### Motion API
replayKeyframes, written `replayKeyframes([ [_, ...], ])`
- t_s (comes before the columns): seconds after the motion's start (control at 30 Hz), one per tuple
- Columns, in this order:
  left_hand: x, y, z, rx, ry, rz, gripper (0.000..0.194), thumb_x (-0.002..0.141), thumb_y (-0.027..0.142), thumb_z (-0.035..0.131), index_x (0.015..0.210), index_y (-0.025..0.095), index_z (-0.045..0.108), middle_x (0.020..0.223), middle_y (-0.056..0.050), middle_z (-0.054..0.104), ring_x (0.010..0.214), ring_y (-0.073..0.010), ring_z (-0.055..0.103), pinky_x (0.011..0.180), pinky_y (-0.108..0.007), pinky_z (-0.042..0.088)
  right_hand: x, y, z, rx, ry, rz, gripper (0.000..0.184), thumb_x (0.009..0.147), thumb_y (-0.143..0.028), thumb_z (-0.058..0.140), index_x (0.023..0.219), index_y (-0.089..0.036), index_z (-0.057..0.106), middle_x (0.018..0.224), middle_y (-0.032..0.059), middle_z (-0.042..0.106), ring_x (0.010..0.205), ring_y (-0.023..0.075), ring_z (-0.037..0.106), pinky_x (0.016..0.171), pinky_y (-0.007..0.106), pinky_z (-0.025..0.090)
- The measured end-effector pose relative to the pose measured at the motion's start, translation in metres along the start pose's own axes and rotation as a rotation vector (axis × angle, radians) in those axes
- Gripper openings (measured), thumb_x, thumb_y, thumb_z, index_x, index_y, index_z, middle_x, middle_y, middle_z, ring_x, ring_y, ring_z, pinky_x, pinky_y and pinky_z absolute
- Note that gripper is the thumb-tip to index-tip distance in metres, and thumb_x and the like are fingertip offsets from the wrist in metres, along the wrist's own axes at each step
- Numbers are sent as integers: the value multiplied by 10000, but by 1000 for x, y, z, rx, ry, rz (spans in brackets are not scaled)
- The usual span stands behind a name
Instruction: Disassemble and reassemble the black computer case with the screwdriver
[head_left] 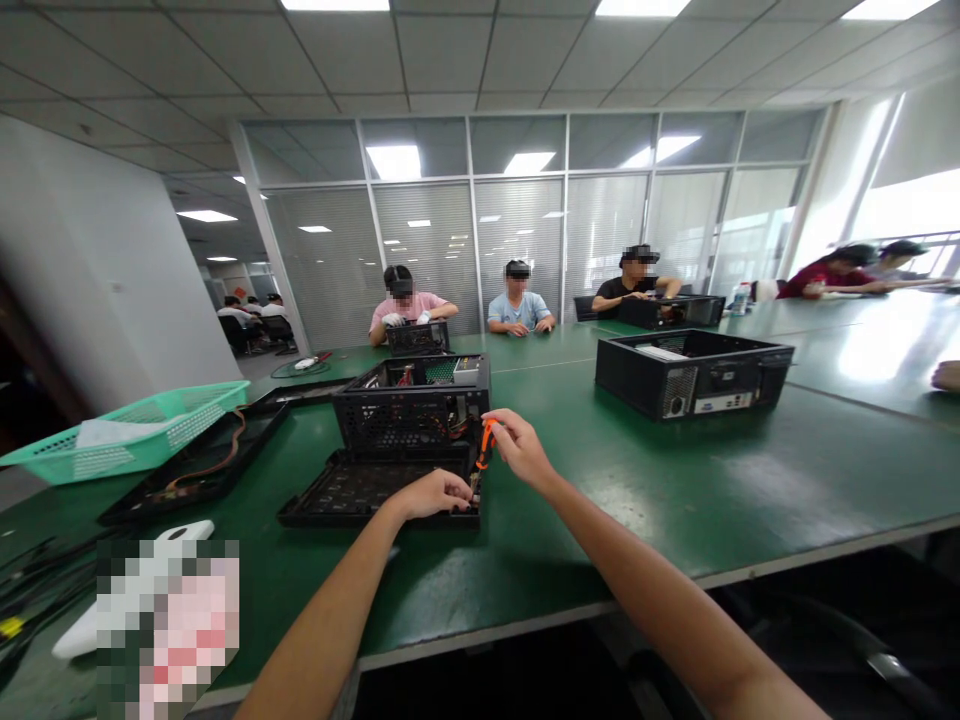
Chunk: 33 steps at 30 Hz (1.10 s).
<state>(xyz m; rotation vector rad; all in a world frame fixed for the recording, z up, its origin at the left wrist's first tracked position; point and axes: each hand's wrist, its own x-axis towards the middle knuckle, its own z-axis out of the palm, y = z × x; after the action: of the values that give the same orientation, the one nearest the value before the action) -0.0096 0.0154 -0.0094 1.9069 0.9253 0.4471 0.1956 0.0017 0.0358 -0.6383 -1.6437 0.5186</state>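
Observation:
An orange and black screwdriver [487,440] is gripped near the top of its handle by my right hand [517,448]. It stands steeply, its tip pointing down at the right end of a black computer case panel [352,487] that lies flat on the table. My left hand [439,493] rests at that same end, fingers bent together close to the screwdriver's tip. Whatever is between those fingers is too small to make out. Just behind the panel stands an open black computer case [397,420] with wires inside.
Another black case [694,375] stands to the right on the green table [585,560]. On the left are a mint-green basket [127,460], a black panel with a cable [202,460], dark cables [45,580] and a white device [135,590]. Several people sit across the table.

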Motion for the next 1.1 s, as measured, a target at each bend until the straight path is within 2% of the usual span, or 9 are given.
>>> replayKeyframes([
  [0.1, 0, 1, 0, 10, -3, -7, 322, 630, 310, 706, 887, 118, 685, 866, -57, 689, 771, -144, 592, 730, -254, 437, -2, -3, 0, -23, 2, -10, 271, 867, -371, 436, 1003, -207, 602, 790, 32, 561, 597, 119, 486, 508, 230, 389],
  [0.3, -2, 6, 0, 29, -2, 27, 316, 629, 314, 713, 869, 111, 685, 894, -70, 686, 798, -152, 596, 763, -263, 437, -1, -2, 0, -76, -2, -103, 221, 810, -359, 534, 934, -202, 629, 899, 28, 555, 550, 81, 415, 538, 230, 380],
  [0.47, -1, 4, 0, 34, -14, 4, 331, 640, 318, 702, 900, 114, 680, 877, -62, 688, 779, -146, 591, 739, -250, 438, -1, 1, -2, -71, -4, -70, 258, 862, -341, 451, 1002, -195, 612, 898, 38, 565, 597, 101, 465, 546, 231, 389],
  [0.57, -1, 2, -1, 36, -9, 3, 336, 633, 320, 708, 900, 118, 679, 871, -57, 686, 760, -139, 586, 727, -246, 434, -2, 1, -2, -68, 6, -73, 278, 884, -327, 409, 1030, -192, 605, 888, 40, 578, 665, 120, 511, 603, 241, 415],
  [0.77, -2, 5, 0, 16, -6, 13, 304, 632, 298, 704, 869, 110, 681, 838, -55, 685, 730, -134, 577, 707, -244, 431, -2, -4, -2, -125, 4, -153, 232, 838, -336, 512, 973, -201, 644, 916, 49, 565, 752, 137, 522, 646, 247, 419],
  [0.93, -3, 7, 1, 31, 7, 30, 266, 636, 265, 697, 851, 108, 690, 808, -46, 685, 695, -121, 568, 687, -234, 427, 0, 1, -1, -72, 11, -112, 255, 847, -328, 496, 1017, -194, 630, 859, 28, 544, 640, 95, 485, 585, 224, 403],
  [1.03, -3, 9, 1, 32, 7, 31, 262, 642, 263, 693, 854, 109, 692, 804, -44, 685, 691, -119, 568, 682, -234, 428, -1, 4, 1, 71, 14, -10, 328, 842, -355, 497, 1125, -196, 546, 868, 19, 549, 555, 66, 468, 509, 204, 390],
  [1.1, -3, 9, 1, 30, 11, 30, 259, 640, 265, 697, 848, 110, 693, 813, -46, 687, 700, -123, 570, 686, -237, 429, -3, 3, 2, 160, -2, 66, 342, 834, -378, 507, 1116, -185, 519, 812, 6, 561, 487, 52, 441, 452, 190, 365],
])
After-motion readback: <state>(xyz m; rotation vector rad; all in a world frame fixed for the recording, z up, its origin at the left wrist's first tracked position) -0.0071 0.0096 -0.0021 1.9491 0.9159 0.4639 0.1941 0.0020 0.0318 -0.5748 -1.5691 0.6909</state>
